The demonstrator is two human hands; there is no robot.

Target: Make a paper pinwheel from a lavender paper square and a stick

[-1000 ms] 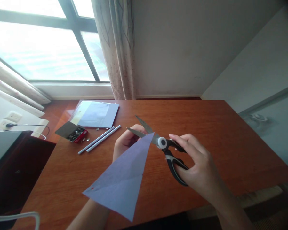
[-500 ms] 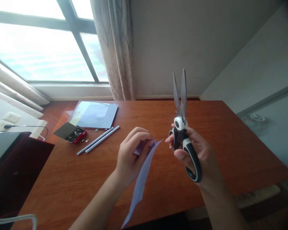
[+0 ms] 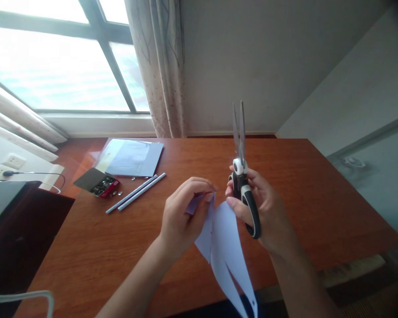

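Note:
My left hand point(image 3: 182, 216) pinches the top of a folded pale lilac paper point(image 3: 225, 247) that hangs down toward me above the wooden table point(image 3: 126, 247). My right hand point(image 3: 262, 207) grips black-and-white scissors point(image 3: 242, 176) by the handles, blades pointing up and nearly closed. Its fingertips also touch the paper's right flap, which is spread apart from the left one.
At the far left of the table lie a sheet of blue paper in a clear sleeve point(image 3: 132, 157), two thin white sticks point(image 3: 135, 192) and an open red box of small metal fasteners point(image 3: 101, 184). A window and curtain point(image 3: 159, 66) stand behind; a dark cabinet point(image 3: 16, 234) is at left.
The scissors swung from lying across the paper to blades-up and have closed further. The paper turned edge-on, then opened into two flaps, with my right fingers now touching it.

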